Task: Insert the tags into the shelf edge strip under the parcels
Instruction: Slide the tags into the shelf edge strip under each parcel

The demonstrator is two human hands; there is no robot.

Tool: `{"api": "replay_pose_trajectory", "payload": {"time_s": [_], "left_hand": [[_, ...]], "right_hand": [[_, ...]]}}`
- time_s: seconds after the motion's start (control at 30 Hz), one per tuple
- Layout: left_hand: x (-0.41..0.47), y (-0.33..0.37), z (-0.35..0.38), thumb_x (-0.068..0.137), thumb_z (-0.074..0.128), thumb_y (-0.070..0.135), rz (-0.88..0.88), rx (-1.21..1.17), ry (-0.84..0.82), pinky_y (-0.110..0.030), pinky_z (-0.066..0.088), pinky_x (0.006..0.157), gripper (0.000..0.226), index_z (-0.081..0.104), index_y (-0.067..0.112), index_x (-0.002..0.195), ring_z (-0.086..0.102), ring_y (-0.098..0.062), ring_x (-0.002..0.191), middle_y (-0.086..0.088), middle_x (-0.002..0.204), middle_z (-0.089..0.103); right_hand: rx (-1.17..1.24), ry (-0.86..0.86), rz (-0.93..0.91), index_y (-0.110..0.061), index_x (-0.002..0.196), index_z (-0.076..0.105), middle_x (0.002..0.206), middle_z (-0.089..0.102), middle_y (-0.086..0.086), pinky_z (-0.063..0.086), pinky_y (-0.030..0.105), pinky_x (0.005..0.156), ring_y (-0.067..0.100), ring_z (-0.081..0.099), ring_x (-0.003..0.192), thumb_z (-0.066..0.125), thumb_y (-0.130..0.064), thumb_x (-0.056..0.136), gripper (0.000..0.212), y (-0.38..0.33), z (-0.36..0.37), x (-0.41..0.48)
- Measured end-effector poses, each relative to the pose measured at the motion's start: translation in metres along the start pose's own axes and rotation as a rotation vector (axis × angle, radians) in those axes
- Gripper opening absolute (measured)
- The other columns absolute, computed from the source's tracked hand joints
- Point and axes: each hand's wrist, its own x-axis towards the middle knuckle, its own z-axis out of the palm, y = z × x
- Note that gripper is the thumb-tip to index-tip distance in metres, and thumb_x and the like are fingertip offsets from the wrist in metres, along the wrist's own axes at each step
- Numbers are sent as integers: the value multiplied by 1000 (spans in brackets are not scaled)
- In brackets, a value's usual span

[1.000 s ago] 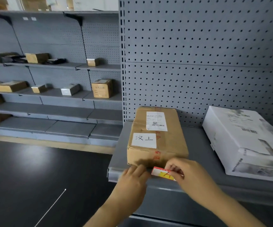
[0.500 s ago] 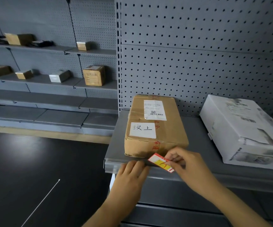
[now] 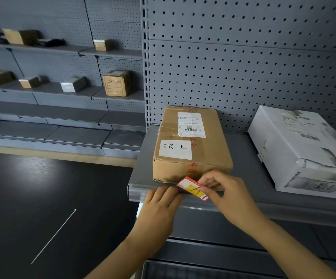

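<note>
A red and yellow tag [image 3: 191, 188] is pinched by my right hand [image 3: 227, 194] just in front of the brown cardboard parcel [image 3: 191, 143], tilted over the shelf's front edge. My left hand [image 3: 159, 208] rests with its fingertips on the clear edge strip [image 3: 136, 191] to the left of the tag. A white parcel [image 3: 304, 150] lies on the same grey shelf [image 3: 243, 178] to the right.
A pegboard back wall [image 3: 243, 67] rises behind the parcels. To the left stand more grey shelves [image 3: 62, 91] with several small boxes. The dark floor [image 3: 42, 198] lies below left, and a lower shelf [image 3: 223, 248] sits under my arms.
The tag has risen slightly and tilted, its left end now above the strip in front of the brown parcel. My left hand has stayed on the strip.
</note>
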Motion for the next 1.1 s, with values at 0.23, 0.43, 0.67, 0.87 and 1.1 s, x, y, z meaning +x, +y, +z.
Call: {"api": "replay_pose_trajectory", "payload": {"time_s": [0.23, 0.43, 0.67, 0.87, 1.1], "left_hand": [[7, 12, 3, 57, 71, 1, -118, -3, 17, -32, 47, 74, 49, 63, 21, 101, 50, -19, 89, 3, 100, 58], [-7, 18, 6, 51, 72, -5, -158, -57, 51, -28, 44, 74, 54, 62, 19, 99, 54, -20, 89, 4, 99, 59], [-17, 21, 5, 57, 75, 4, -124, -41, 37, -29, 44, 80, 60, 56, 19, 112, 52, -17, 100, 2, 111, 56], [-18, 21, 1, 58, 78, 10, -128, -23, -3, -31, 47, 81, 59, 58, 22, 112, 54, -16, 103, 3, 113, 59], [-17, 26, 10, 46, 84, 8, -71, -61, 27, -30, 45, 77, 60, 62, 24, 99, 53, -14, 97, 3, 106, 62]], "right_hand": [[21, 9, -12, -23, 91, 68, 88, 69, -15, 51, 10, 71, -1, 64, 86, 72, -4, 80, 22, 3, 2, 0], [65, 52, -58, -20, 91, 68, 90, 70, -13, 51, 11, 71, 0, 65, 85, 72, -3, 80, 21, 2, 7, 3], [-280, 13, -164, -29, 94, 65, 92, 62, -17, 54, 27, 68, 1, 56, 87, 72, -22, 82, 16, 18, 22, -3], [-291, 66, -168, -27, 102, 64, 98, 66, -12, 52, 18, 73, 3, 55, 95, 74, -20, 80, 25, 17, 30, -6], [-320, 113, -151, -27, 107, 60, 104, 62, -11, 47, 17, 83, 2, 53, 98, 67, -17, 86, 24, 18, 25, -16]]}}
